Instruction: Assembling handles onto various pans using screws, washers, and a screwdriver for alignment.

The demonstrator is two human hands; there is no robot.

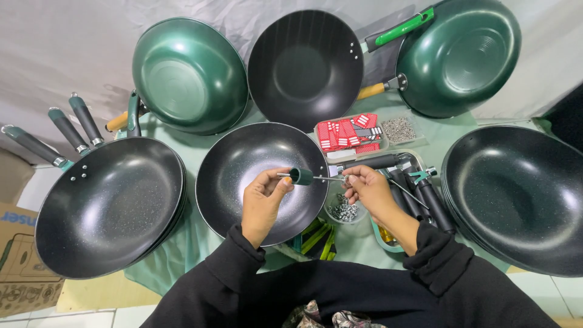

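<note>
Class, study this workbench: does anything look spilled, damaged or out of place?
Nothing stands out. The pans sit in neat stacks, small screws stay inside their bowl and tray, and the left hand and right hand hold a green cap on a thin rod.

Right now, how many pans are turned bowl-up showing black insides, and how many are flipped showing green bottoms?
Black insides showing: 4, at far left, centre, top middle and far right.
Green bottoms showing: 2, at top left and top right.
Total: 6; stacked pans underneath not counted.

Black speckled pan (243, 176), dark green ferrule (301, 176), red-and-white packets (347, 133), mint-green cloth (200, 237)
</note>
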